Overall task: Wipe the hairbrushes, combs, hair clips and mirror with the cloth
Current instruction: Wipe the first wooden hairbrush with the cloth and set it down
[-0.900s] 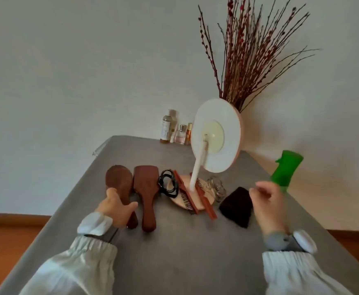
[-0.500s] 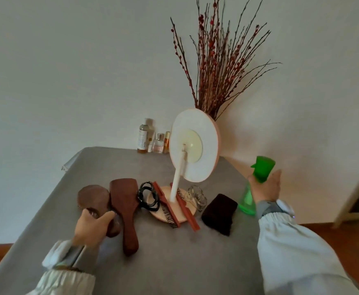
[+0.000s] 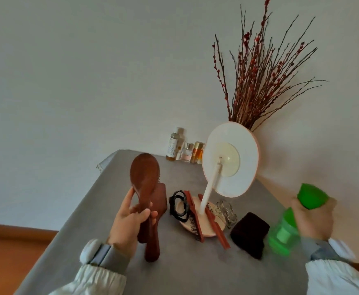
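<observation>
Oval hairbrush (image 3: 144, 177) up off the counter (image 3: 174, 269) at nine o'clock, pinched by the left hand (image 3: 129, 222), green spray bottle (image 3: 289, 226) clamped in the right hand (image 3: 313, 220) at three, dark cloth (image 3: 249, 233) lying between: best to mist lightly, then wipe.

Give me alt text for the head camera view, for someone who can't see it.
A person's left hand holds an oval wooden hairbrush upright over a grey table while the right hand grips a green spray bottle. Between them lie combs, clips, a dark cloth and a round mirror.
</observation>
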A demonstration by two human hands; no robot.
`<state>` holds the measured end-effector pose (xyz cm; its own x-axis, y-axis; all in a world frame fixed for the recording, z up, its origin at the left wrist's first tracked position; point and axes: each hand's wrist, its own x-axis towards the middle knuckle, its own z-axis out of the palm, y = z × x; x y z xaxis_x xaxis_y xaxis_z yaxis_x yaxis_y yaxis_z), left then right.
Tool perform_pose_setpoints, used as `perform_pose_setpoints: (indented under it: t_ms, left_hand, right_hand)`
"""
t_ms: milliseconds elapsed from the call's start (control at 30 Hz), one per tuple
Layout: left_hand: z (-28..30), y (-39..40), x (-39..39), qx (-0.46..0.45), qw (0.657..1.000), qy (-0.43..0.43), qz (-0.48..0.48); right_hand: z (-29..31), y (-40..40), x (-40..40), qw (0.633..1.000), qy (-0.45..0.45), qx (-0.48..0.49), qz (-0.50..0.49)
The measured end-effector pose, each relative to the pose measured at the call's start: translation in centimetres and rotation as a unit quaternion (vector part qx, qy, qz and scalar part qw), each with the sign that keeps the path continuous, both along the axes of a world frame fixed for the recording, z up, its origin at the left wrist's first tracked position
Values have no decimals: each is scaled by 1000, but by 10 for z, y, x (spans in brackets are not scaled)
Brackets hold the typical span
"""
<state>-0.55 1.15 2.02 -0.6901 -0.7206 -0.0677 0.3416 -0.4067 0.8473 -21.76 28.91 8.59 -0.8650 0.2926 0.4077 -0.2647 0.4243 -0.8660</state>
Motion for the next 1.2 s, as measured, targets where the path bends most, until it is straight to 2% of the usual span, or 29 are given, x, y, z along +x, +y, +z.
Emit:
perform_pose_setpoints:
  t_ms: [133, 267, 367, 467, 833, 1067, 1200]
  left_hand:
    - [2, 8, 2, -31, 998, -10, -58]
    - [1, 15, 2, -68, 993, -29, -96]
    - [1, 17, 3, -74, 990, -29, -114]
    - [1, 17, 4, -67, 989, -29, -127]
    - [4, 21, 4, -76, 984, -21, -157]
    - [5, 21, 6, 12, 984, 5, -176]
    - [3, 23, 6, 37, 976, -35, -211]
  right_hand:
    - [24, -11, 54, 985, 37, 11, 169]
    - [28, -35, 106, 918, -1, -6, 397]
    - [18, -60, 129, 880, -37, -8, 474]
    - [13, -80, 141, 872, -34, 4, 488]
    - [18, -88, 130, 906, 1, 11, 424]
    - [10, -81, 140, 854, -50, 75, 512]
    - [12, -78, 133, 896, -14, -12, 444]
